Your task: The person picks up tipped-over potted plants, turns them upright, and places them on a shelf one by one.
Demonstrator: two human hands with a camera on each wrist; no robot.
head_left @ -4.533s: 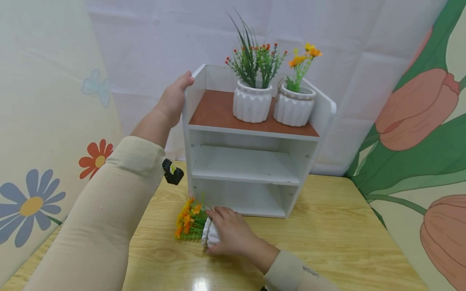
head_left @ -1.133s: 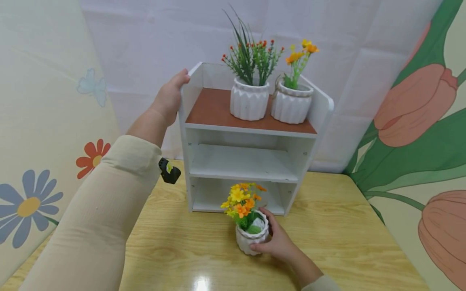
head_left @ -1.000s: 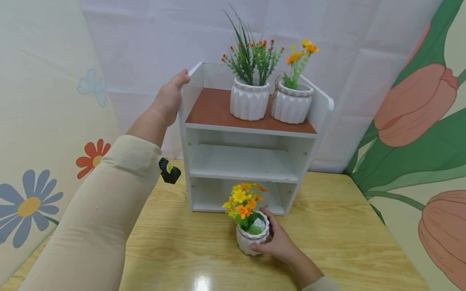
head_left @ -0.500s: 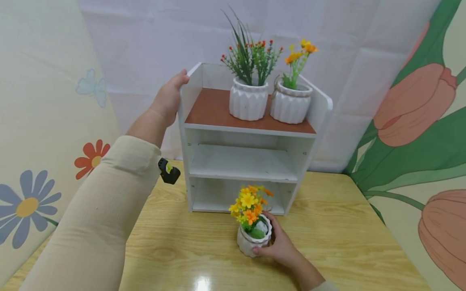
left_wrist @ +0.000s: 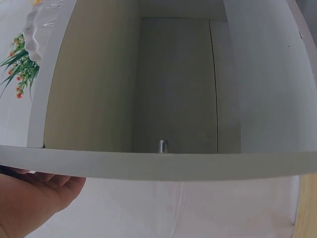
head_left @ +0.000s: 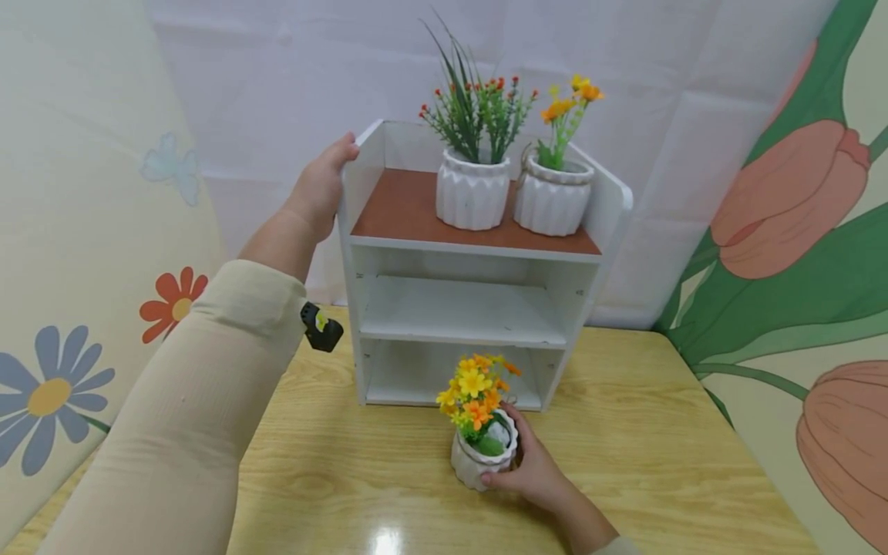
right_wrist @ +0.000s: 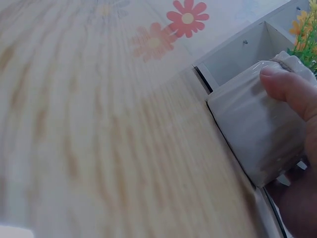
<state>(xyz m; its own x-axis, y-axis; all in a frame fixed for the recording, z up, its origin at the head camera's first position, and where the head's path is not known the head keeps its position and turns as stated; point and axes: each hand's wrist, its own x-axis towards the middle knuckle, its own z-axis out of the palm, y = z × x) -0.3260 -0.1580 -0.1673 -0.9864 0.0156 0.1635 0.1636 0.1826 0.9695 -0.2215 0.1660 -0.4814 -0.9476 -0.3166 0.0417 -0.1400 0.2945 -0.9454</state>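
Note:
In the head view my left hand (head_left: pixel 321 189) grips the upper left side panel of a small white shelf (head_left: pixel 472 337). The left wrist view shows its fingers (left_wrist: pixel 62 186) at the outer face of that panel. My right hand (head_left: pixel 537 469) holds a white ribbed flower pot (head_left: pixel 473 465) with yellow and orange artificial flowers (head_left: pixel 475 389), upright in front of the shelf. Its thumb (right_wrist: pixel 285 84) lies on the pot's side in the right wrist view; the other fingers wrap round the far side, partly hidden. The pot's base is at the wooden tabletop.
On the shelf's brown top (head_left: pixel 402 204) stand two more white pots: one with red-tipped greenery (head_left: pixel 473 193), one with orange flowers (head_left: pixel 553 199). Wooden table (head_left: pixel 659 447) surrounds the shelf. A white cloth (head_left: pixel 277 92) hangs behind, with flower-printed panels (head_left: pixel 784 231) on both sides.
The flower pot, lying on its side 4.5 seconds ago, now stands upright and further right, the right hand on its right side. In the last second it shifted slightly right. Left hand unmoved.

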